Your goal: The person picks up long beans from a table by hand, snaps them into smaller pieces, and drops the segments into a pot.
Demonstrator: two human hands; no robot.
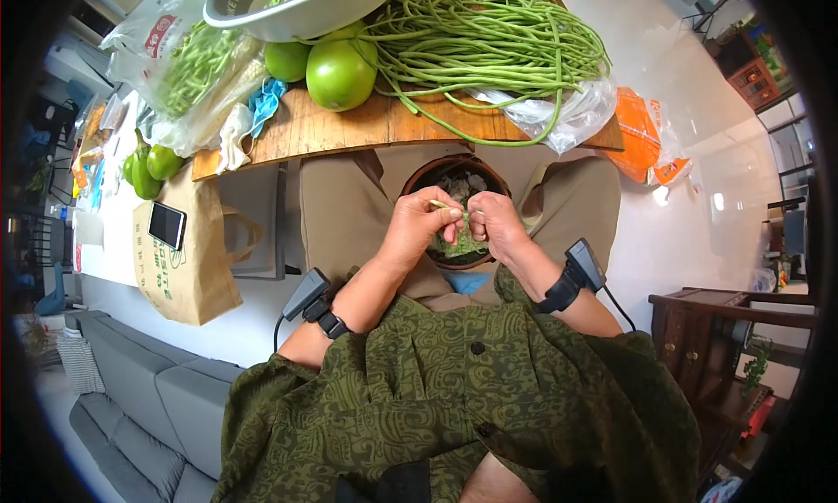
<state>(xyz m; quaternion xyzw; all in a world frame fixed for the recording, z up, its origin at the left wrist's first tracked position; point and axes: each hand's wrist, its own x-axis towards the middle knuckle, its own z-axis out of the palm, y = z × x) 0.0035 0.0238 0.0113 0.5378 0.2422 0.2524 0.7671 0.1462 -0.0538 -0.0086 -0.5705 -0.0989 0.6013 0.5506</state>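
Note:
My left hand (423,223) pinches a thin piece of green bean (443,205) between thumb and fingertips. Close beside it, my right hand (494,223) is closed, with its fingertips at the bean's other end. Both hands are held over a round dark bin (413,183) between my knees. Green scraps (456,243) and some greyish waste lie in the bin, partly hidden by my hands. Ahead on the wooden table (314,127), a large heap of long beans (497,44) rests partly on a clear plastic bag (572,110).
A basin (305,14) of bean pieces stands by round green fruits (340,73) at the table's back. Left are a plastic bag (188,75) of beans, a paper bag (196,276) and a phone (167,225). An orange bag (640,136) lies right.

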